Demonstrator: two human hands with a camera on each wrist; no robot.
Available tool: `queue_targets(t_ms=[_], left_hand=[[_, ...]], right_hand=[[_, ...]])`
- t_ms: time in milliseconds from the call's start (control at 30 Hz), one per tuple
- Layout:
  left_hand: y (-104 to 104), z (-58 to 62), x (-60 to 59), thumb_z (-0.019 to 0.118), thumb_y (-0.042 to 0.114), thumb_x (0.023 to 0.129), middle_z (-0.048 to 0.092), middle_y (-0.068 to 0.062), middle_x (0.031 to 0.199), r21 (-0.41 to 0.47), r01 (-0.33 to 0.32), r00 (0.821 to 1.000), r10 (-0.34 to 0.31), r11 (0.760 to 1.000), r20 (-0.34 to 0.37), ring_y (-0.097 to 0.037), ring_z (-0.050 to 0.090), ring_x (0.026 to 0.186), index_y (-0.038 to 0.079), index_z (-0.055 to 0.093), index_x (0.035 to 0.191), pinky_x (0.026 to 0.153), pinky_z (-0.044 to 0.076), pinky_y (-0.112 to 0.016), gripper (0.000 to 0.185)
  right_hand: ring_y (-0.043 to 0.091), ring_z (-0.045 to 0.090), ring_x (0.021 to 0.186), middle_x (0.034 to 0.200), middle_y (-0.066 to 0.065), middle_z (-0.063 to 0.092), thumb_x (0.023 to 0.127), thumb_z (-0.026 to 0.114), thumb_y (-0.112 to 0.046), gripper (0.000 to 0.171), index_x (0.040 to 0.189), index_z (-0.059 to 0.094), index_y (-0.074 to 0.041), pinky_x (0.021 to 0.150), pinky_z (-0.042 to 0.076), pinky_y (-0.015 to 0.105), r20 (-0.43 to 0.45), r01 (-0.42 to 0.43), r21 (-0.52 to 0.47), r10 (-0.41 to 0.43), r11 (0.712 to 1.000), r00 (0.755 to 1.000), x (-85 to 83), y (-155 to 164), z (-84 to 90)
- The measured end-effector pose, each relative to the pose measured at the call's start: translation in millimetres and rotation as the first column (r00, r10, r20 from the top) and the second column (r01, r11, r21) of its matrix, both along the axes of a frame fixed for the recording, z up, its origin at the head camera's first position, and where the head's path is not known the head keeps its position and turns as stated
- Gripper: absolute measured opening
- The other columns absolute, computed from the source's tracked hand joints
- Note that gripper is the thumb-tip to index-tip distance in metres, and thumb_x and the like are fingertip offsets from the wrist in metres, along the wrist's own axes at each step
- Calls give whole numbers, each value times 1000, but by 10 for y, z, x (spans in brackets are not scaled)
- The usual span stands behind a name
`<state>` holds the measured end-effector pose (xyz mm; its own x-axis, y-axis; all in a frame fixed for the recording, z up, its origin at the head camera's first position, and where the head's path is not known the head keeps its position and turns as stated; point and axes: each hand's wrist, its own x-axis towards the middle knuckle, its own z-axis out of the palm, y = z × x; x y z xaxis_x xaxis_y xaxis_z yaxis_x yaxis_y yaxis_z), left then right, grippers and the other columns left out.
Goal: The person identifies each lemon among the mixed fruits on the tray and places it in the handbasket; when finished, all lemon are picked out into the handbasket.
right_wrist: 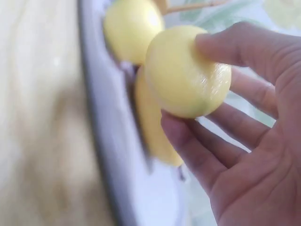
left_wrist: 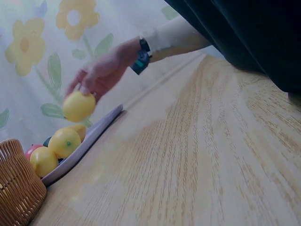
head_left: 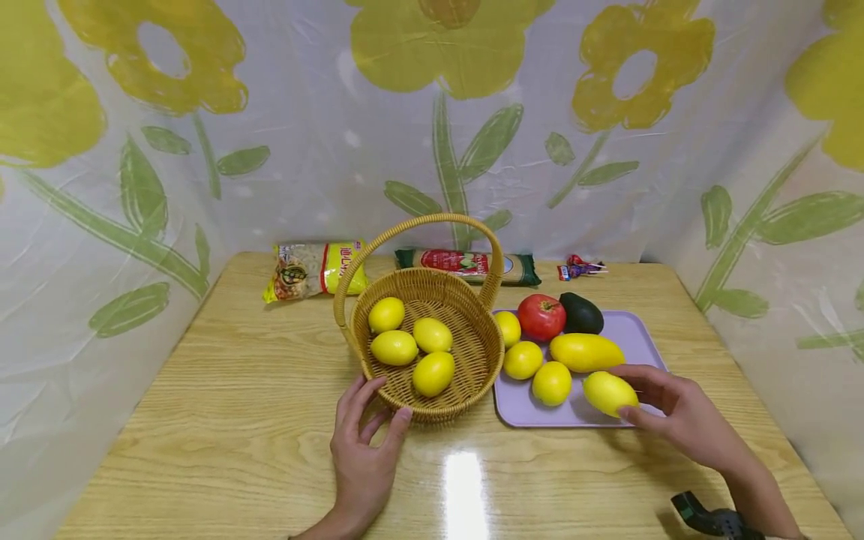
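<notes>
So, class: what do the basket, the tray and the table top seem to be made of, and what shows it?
Basket: woven wicker or rattan, tan, matt; the weave shows. Tray: probably plastic, smooth pale lilac with a rounded rim. Table: wood or wood-look laminate; light grain, glossy, with a bright glare patch.

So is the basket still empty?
No, four lemons already lie inside the wicker basket, beside the left hand.

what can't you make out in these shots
- Packet labels: head view, print too small to read.
- Basket: left wrist view, cut off by the frame edge, contents hidden by its wall.
- Tray: right wrist view, blurred; fruit behind the held lemon is partly hidden.
- Left hand: absent from its own wrist view.
</notes>
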<state>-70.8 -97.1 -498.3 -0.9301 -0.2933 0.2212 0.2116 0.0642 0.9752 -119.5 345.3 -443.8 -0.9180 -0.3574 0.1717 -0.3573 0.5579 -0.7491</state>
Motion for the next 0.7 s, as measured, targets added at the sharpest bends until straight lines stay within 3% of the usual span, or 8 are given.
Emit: queue_targets(t_ms=[200, 367, 533, 700], left_hand=[[-8, -6, -2, 85, 6, 96, 37, -10, 169, -9, 2, 1000, -2, 1000, -7, -27, 47, 152, 6, 64, 146, 112, 61, -33, 54], [-13, -14, -7, 86, 7, 96, 37, -9, 169, -11, 4, 1000, -4, 1000, -6, -26, 48, 151, 7, 64, 146, 112, 61, -34, 54], [-15, -18, -13, 85, 6, 96, 37, -9, 169, -6, 11, 1000, -11, 1000, -9, -26, 49, 150, 5, 64, 147, 112, 61, -35, 55], [-12, -18, -10, 85, 6, 96, 37, -10, 169, -2, 8, 1000, -8, 1000, -7, -26, 49, 150, 4, 64, 147, 113, 61, -34, 55]], right_hand=[[4, 70, 119, 139, 1, 71, 100, 80, -4, 47, 143, 69, -18, 101, 61, 13, 4, -113, -3, 113, 994, 994, -103, -216, 315], [9, 71, 121, 141, 4, 71, 98, 83, -3, 51, 144, 69, -18, 105, 61, 18, -10, -248, -39, 247, 968, 969, -266, -560, 516], [14, 73, 115, 135, 4, 75, 97, 83, -4, 48, 142, 71, -15, 99, 66, 23, -36, -344, -70, 343, 936, 939, -427, -946, 586], [12, 70, 104, 133, -3, 76, 99, 84, -15, 45, 142, 72, -20, 89, 66, 29, -64, -411, 37, 413, 911, 909, -547, -1301, 606]])
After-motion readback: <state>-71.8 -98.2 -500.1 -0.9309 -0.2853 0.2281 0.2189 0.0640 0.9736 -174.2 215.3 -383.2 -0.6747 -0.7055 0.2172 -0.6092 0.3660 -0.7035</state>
